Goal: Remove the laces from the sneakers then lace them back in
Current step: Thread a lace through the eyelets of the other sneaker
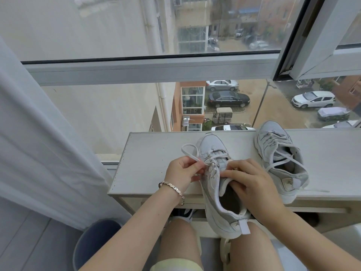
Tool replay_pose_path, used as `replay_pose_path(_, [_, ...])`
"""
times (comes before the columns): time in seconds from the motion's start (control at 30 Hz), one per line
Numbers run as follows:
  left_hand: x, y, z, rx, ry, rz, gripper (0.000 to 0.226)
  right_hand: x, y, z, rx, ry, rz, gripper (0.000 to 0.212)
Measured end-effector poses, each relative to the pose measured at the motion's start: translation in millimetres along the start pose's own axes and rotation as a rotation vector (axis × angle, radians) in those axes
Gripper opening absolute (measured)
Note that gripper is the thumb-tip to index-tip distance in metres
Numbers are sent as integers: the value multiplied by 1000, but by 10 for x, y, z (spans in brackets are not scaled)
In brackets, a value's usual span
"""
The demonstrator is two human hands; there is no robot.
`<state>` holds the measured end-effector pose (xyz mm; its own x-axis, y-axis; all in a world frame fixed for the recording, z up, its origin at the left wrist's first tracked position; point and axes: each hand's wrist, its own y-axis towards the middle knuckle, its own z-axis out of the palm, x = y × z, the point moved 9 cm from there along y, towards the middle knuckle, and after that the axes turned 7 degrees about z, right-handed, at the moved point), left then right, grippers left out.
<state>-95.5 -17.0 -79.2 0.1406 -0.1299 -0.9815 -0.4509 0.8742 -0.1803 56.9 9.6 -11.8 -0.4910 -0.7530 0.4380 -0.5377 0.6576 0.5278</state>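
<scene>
1. The left hand [182,173] pinches a white lace [193,156] between thumb and curled fingers, just beside the eyelets of the near sneaker [214,194]; the right hand [254,186] lies over the shoe's tongue, fingers curled round it and the collar edge, gripping it.
2. A metal bracelet [172,189] circles the left wrist; the right hand hides the upper eyelets and part of the shoe's opening, so how far the lace is threaded there cannot be told.
3. From the pinching fingers the lace swings out in a loose loop to the left over the desk [148,153]; the near sneaker points away from the person, toe on the desk, heel overhanging the front edge above bare knees.
4. The second sneaker [281,159] stands to the right, apart from both hands, loosely laced, one end trailing across the desk beside its heel.
5. The white desk sits against a window [136,70]; a pale curtain [39,133] hangs at left; a dark bin [93,243] stands on the floor beneath it; parked cars [228,98] line a courtyard below the glass.
</scene>
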Motion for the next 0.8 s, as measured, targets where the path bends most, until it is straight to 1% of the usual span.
replay_pose_path(0.13, [-8, 32, 30, 21, -37, 21, 19, 20, -5, 31, 57, -5, -22, 27])
replay_pose_path(0.2, [-4, 50, 53, 41, -36, 32, 20, 20, -14, 54, 89, 17, -3, 28])
replay_pose_path(0.33, [-5, 86, 104, 89, -32, 36, 19, -1, 5, 71, 98, -20, 27, 28])
replay_pose_path(0.37, [-5, 95, 117, 103, -24, 32, 18, -18, 15, 82, 97, -41, 40, 32])
replay_pose_path(0.43, [3, 120, 142, 134, 12, 19, 17, -41, 31, 99, 93, -65, 61, 41])
replay_pose_path(0.57, [22, 184, 166, 189, 104, -33, 16, -11, 59, 86, 74, -58, 27, 29])
replay_pose_path(0.63, [6, 222, 172, 245, 175, -33, 16, -31, 83, 81, 92, -16, 36, 31])
replay_pose_path(0.73, [-6, 237, 177, 342, 298, -15, 9, -67, 108, 81, 147, -8, 3, 31])
replay_pose_path(0.8, [-6, 196, 180, 366, 323, -6, 11, -90, 110, 93, 200, -16, -20, 30])
